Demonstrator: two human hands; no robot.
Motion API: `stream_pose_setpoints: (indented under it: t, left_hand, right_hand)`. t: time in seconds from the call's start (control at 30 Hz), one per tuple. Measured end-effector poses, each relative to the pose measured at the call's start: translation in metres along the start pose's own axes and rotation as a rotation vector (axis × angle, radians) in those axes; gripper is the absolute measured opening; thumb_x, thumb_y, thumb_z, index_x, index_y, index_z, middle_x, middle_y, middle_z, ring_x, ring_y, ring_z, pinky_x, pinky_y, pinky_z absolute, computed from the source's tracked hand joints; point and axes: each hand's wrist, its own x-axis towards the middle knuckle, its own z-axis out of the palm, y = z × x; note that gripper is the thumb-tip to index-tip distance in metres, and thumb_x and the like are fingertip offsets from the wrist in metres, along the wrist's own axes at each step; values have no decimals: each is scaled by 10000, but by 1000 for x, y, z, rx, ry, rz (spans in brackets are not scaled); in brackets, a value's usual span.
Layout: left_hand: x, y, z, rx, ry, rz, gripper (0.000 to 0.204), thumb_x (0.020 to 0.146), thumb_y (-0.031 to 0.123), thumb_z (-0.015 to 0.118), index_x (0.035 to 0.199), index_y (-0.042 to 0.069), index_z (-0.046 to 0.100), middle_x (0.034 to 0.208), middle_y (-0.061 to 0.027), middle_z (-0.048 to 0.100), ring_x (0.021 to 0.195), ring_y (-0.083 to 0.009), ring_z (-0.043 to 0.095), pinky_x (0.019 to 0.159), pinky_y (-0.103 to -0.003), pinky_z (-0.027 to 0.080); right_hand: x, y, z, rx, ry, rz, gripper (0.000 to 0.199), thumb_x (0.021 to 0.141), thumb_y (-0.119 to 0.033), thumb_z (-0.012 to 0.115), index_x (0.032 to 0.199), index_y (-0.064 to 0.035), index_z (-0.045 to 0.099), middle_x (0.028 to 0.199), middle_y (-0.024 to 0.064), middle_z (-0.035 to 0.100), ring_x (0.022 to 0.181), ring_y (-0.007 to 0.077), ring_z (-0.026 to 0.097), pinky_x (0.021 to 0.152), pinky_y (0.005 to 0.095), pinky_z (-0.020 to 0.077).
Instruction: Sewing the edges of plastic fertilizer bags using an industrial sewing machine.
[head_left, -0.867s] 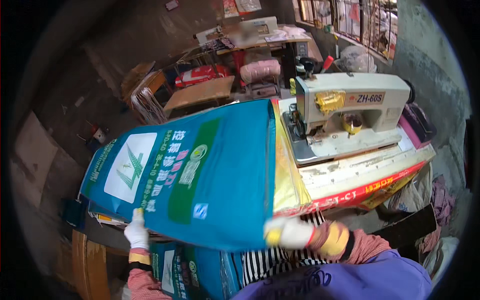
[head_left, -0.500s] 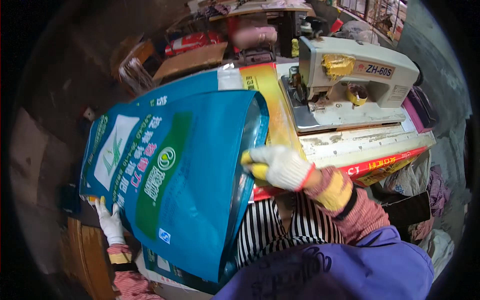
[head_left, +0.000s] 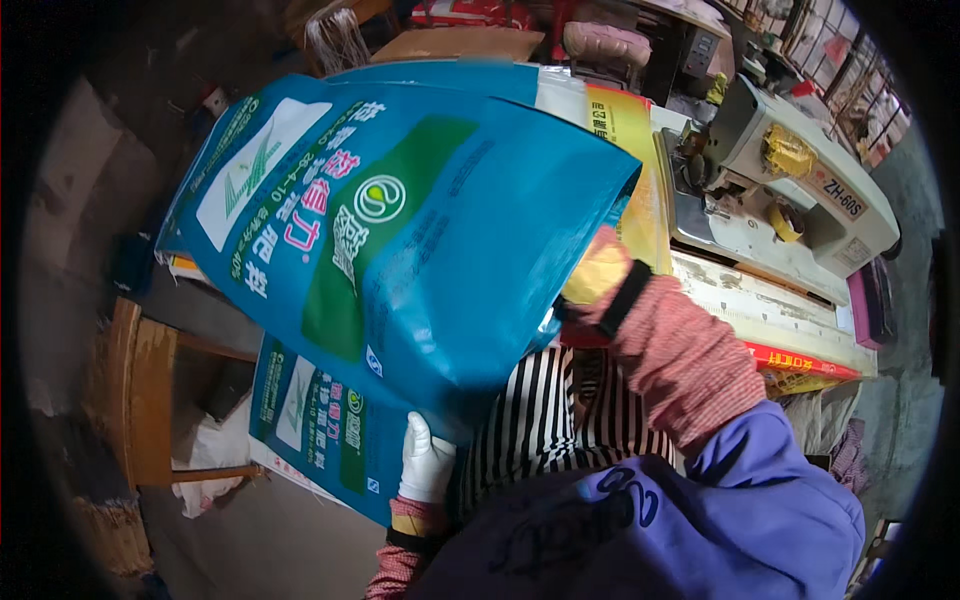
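Note:
A large blue printed plastic bag (head_left: 440, 230) with a green band and a white panel lies slanted across the table in front of me. My right forearm (head_left: 680, 350), in a red checked sleeve with a yellow cuff, reaches into the bag's open mouth on the right. The bag hides my right hand and its fingers. My left hand (head_left: 427, 465), in a white glove, is closed at the bag's near lower edge, thumb up. Its fingers are partly covered there. Another blue bag (head_left: 320, 415) of the same print hangs below the first, left of my left hand.
A sewing machine (head_left: 800, 180) with yellow tape on it stands at the right on a worn white tabletop (head_left: 755, 300). A yellow and red bag (head_left: 635, 150) lies between it and the blue bag. A wooden stool (head_left: 150, 390) is at the left, cardboard (head_left: 460, 43) at the back.
My right hand has gone into the bag's mouth. My left hand has moved from the bag's far left end to its near edge. The view has shifted, and the bag sits higher in it.

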Motion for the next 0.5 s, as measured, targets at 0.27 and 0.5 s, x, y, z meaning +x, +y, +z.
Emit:
stream_pose_setpoints:
  t: [0.27, 0.5]
  left_hand:
    - [-28, 59, 7, -419, 39, 94, 382, 889, -2, 435, 1268, -5, 385, 1214, -120, 488, 1117, -227, 480, 970, -357, 369]
    - [-66, 96, 3, 265, 152, 142, 356, 844, 1, 482, 1196, -39, 438, 1105, -104, 543, 1001, -173, 514, 888, -289, 402]
  right_hand:
    - [-25, -84, -40, -158, -221, -168, 314, 749, -140, 531, 1051, -83, 595, 1100, 178, 559, 1019, 318, 523, 897, 404, 417]
    - [-27, -126, 5, 72, -169, -397, 349, 717, -115, 564, 1065, -126, 588, 1102, 129, 551, 939, 303, 567, 861, 400, 446]
